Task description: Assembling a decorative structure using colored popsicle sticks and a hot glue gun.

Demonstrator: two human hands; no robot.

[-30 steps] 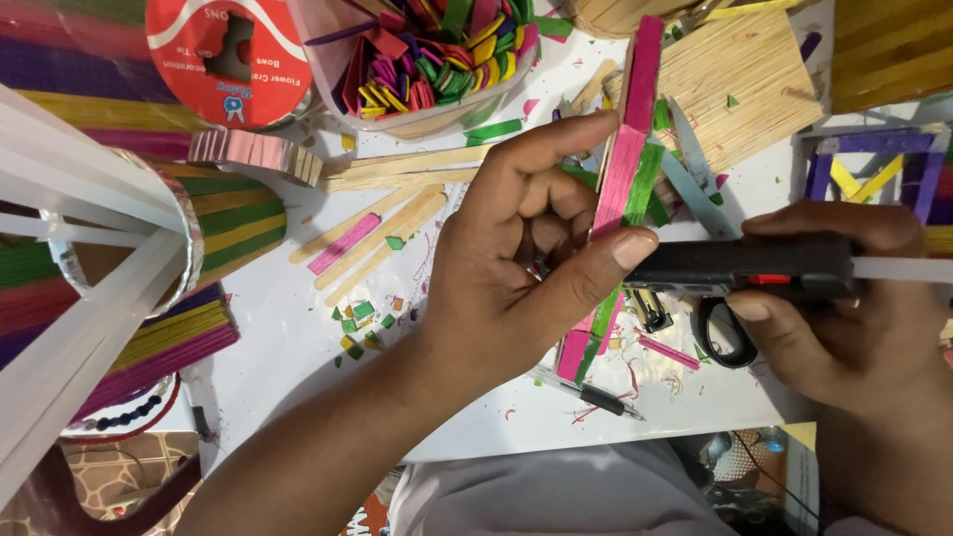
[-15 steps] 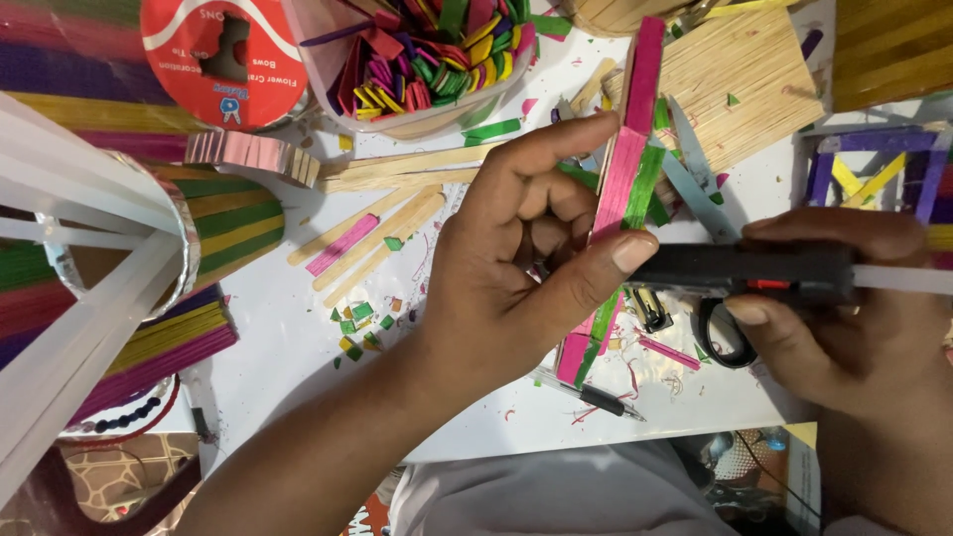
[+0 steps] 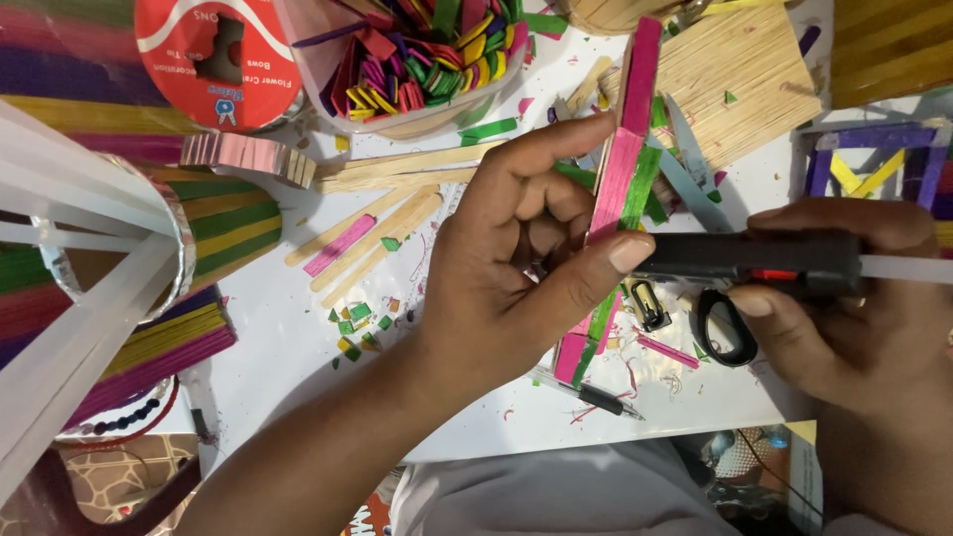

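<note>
Left hand (image 3: 516,258) curled around a strip of glued craft sticks (image 3: 617,189), pink and green side by side; thumb pressed flat against the near face, fingers wrapped behind, strip pinched upright-ish and tilted slightly, upper end near a flat mat of plain wooden sticks (image 3: 740,79), lower end just above a white work sheet (image 3: 298,347). Right hand (image 3: 854,318) clenched around a black glue gun (image 3: 754,260) with a red trigger; nozzle end touching or nearly touching the strip right at the left thumb tip, exact contact hard to tell; pale glue stick (image 3: 908,268) jutting out of the gun's rear, away from the strip.

Beyond the strip, a clear tub of coloured stick offcuts (image 3: 427,65); beside that tub, farther from the strip, a round red lid (image 3: 213,60). Left of the strip on the sheet, several plain wooden sticks (image 3: 397,213) and one pink stick, loosely fanned; small green and yellow chips (image 3: 352,323) scattered near them. Below the strip, a pen (image 3: 591,392) lying on the sheet; black scissor handles (image 3: 720,333) just right of the strip's lower end, partly under the right hand. Far left of the strip, a cylinder clad in striped coloured sticks (image 3: 223,223) and pale translucent bands crossing the foreground. Right of the strip, past the gun, a purple and yellow stick frame (image 3: 874,164).
</note>
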